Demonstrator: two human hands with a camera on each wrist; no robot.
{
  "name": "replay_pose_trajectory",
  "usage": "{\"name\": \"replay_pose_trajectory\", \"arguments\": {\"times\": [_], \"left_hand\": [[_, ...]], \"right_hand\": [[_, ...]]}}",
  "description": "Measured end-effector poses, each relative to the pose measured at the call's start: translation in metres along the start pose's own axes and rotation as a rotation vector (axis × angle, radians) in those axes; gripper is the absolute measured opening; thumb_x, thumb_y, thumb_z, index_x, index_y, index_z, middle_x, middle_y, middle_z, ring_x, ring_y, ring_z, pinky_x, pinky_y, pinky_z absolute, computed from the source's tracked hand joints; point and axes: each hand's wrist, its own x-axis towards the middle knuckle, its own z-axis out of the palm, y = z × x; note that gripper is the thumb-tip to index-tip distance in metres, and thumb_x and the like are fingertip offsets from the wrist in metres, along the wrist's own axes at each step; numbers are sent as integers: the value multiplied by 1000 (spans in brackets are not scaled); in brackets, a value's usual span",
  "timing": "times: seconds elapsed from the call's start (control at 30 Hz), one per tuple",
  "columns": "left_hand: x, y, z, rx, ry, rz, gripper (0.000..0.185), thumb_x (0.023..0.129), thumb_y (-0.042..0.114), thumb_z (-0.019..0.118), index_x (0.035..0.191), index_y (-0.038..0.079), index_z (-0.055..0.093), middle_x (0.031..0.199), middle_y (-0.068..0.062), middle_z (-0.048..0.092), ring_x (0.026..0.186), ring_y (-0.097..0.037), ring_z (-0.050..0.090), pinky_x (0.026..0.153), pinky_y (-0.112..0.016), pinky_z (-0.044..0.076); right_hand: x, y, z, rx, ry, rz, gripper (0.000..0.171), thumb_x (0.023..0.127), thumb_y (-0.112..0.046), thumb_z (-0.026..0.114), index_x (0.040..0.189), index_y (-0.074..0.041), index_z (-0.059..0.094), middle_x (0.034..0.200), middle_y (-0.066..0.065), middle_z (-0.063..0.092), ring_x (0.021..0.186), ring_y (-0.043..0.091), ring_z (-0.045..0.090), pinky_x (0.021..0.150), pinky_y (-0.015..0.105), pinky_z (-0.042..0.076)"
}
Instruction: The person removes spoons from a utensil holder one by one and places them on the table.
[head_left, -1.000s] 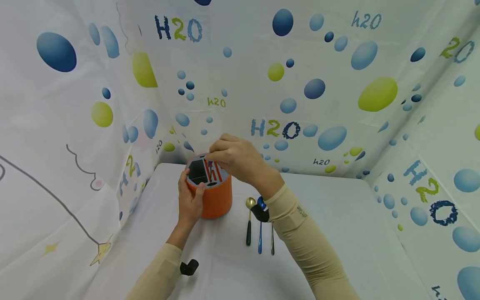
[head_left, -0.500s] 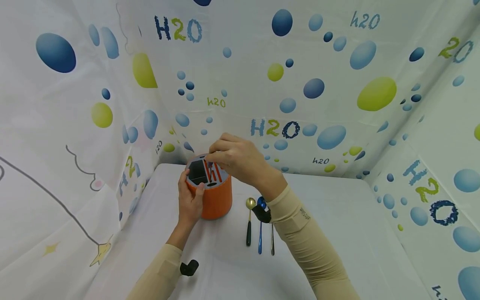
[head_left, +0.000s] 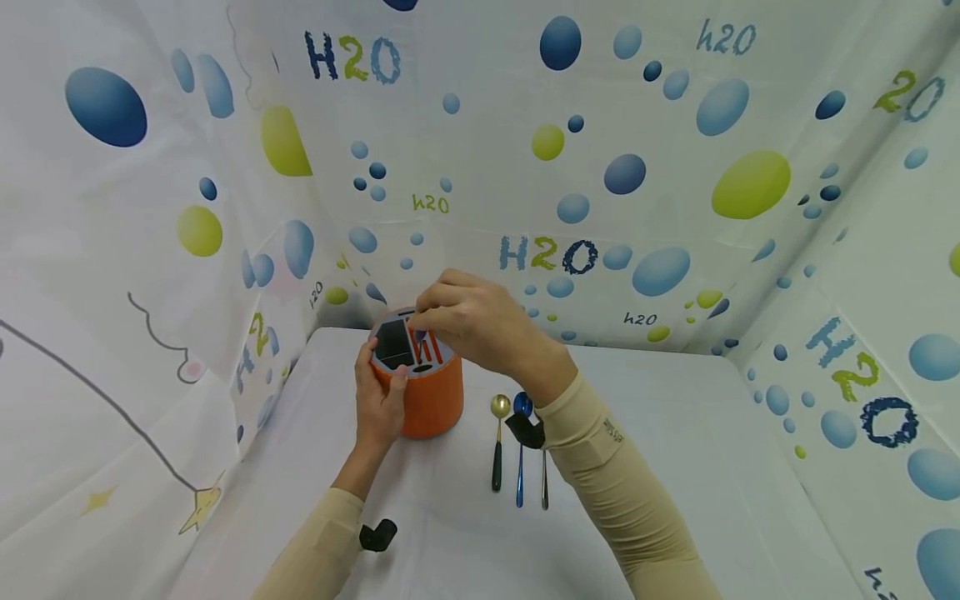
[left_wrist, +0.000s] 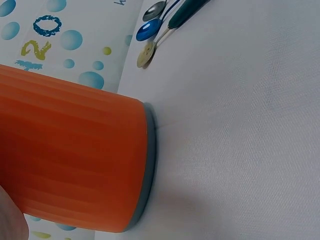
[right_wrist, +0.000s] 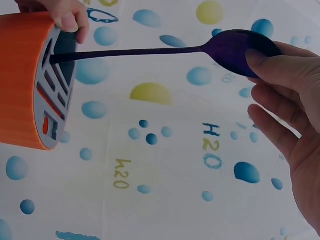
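Note:
An orange utensil holder (head_left: 435, 408) with a grey slotted top stands at the back left of the white table. My left hand (head_left: 381, 408) grips its left side, thumb at the front rim. Above the top, my right hand (head_left: 480, 321) pinches the bowl of a dark purple spoon (right_wrist: 227, 50) between thumb and fingers. In the right wrist view the spoon's thin handle points at the holder, its end at one of the long slots; the slot edge hides the tip. The left wrist view shows the holder's ribbed side and grey base.
To the right of the holder lie a gold spoon (head_left: 497, 442) with a dark green handle, a blue spoon (head_left: 520, 475) and a silver spoon (head_left: 545, 483), side by side. The right wrist's black camera mount (head_left: 525, 430) overlaps them. A patterned curtain (head_left: 465, 150) rises behind the table.
The head view has shifted slightly. My right hand stays over the holder with the spoon, tilting only a little, and my left hand keeps its grip.

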Motion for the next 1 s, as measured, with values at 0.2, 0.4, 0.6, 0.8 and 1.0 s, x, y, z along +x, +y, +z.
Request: {"name": "replay_pose_trajectory", "arguments": {"times": [0.2,0.4,0.6,0.8,1.0], "left_hand": [[-2,2,1,-11,14,6,66,104,20,57,161,21,24,162,-6,36,137,-24,46,110,-11,37],[-5,30,-2,-30,8,26,63,104,14,56,158,5,25,159,-20,36,135,-33,47,109,-11,38],[-6,44,-4,-22,7,43,60,104,16,54,155,2,25,157,-22,36,132,-35,47,108,-12,39],[-7,45,-5,-21,1,27,61,104,16,56,156,2,26,157,-21,36,130,-32,50,105,-9,40],[-7,46,-6,-13,1,28,63,103,14,56,157,3,25,157,-21,38,131,-34,51,106,-10,40]], "right_hand": [[-4,1,4,178,1,16,16,92,-1,75,104,-9,83,105,4,74,103,18,65,95,22,56],[-5,1,9,314,27,20,16,92,5,71,101,-4,80,110,8,73,107,20,69,95,20,56],[-6,2,17,518,31,27,19,90,11,70,104,0,77,119,14,75,117,25,71,95,20,56],[-10,6,24,653,42,55,20,91,12,66,104,1,77,115,16,76,121,30,70,98,24,56],[-10,8,26,596,68,49,20,92,10,69,108,1,78,116,16,76,117,29,71,98,24,56]]}}
